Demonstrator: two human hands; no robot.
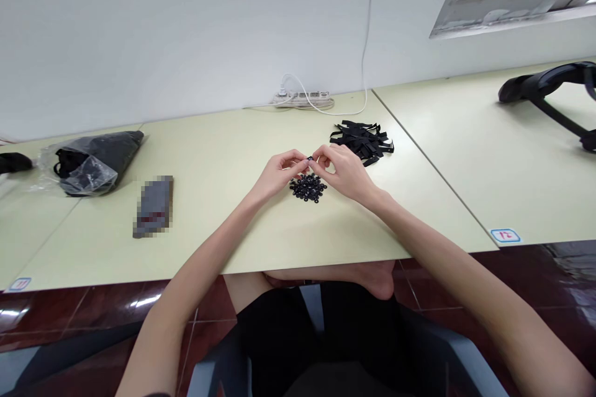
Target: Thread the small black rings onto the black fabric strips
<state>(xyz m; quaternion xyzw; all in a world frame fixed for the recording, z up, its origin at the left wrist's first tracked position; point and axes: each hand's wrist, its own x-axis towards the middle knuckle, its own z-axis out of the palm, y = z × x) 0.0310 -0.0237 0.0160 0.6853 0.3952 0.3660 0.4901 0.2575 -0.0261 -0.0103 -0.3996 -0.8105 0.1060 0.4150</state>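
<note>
Fingertips of my left hand (282, 171) and my right hand (338, 167) meet in a pinch above the table. Between them shows a small black piece (310, 159), mostly hidden by the fingers; its exact kind cannot be made out. Both hands are closed on it. Just below lies a pile of small black rings (307, 188), with a few loose at its edge. Behind my right hand is a heap of short black fabric strips (365, 139).
A power strip (305, 99) with a white cable (366, 43) lies against the wall. To the left are a plastic bag (100, 161) of black material and a blurred-out dark flat object (154, 206). A black strap-like frame (549, 90) rests far right on the table (447, 136).
</note>
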